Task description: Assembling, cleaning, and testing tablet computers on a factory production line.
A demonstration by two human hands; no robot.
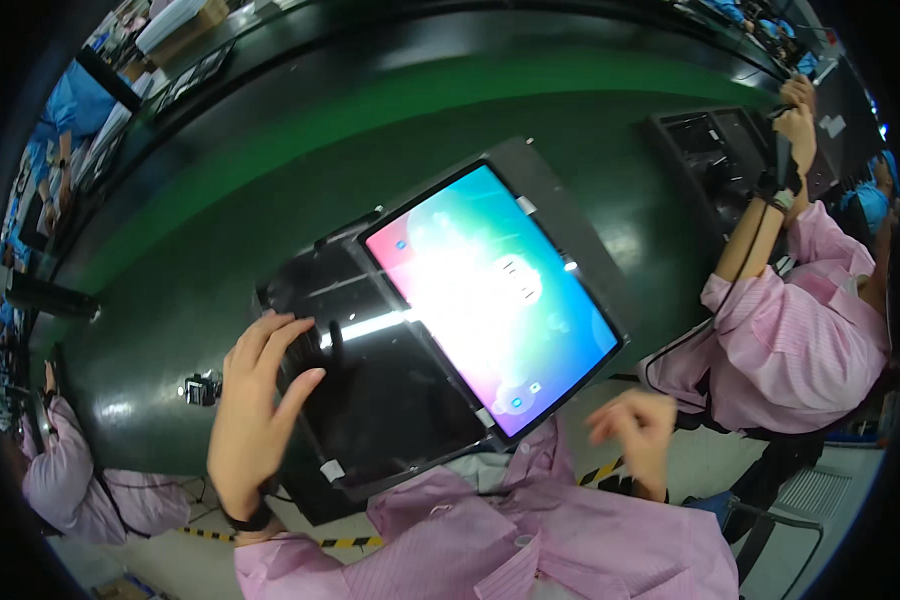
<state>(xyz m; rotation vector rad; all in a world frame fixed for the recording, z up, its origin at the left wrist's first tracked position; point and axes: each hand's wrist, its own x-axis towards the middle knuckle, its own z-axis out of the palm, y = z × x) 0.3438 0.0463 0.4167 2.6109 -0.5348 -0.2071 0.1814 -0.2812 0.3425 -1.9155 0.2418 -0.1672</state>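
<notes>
A tablet with a lit, multicoloured screen [500, 300] lies at a slant in a black tray [555, 195] on the dark green work surface. Left of the screen, the tray has a glossy black section [390, 390] with bright reflections. My left hand [255, 405] is open at that section's left edge, thumb and fingers spread, its fingertips over or touching the edge. It grips nothing I can see. Off the tray's lower right corner, my right hand [635, 430] hangs with loosely bent fingers, apart from the tablet, and no object shows in it.
A small black device [200, 389] sits on the green surface [150, 350] to the left. At right, a co-worker in a pink sleeve [780, 340] handles another black tray [705, 150]. A second person in pink [65, 470] is at far left. Dark rails run along the far edge.
</notes>
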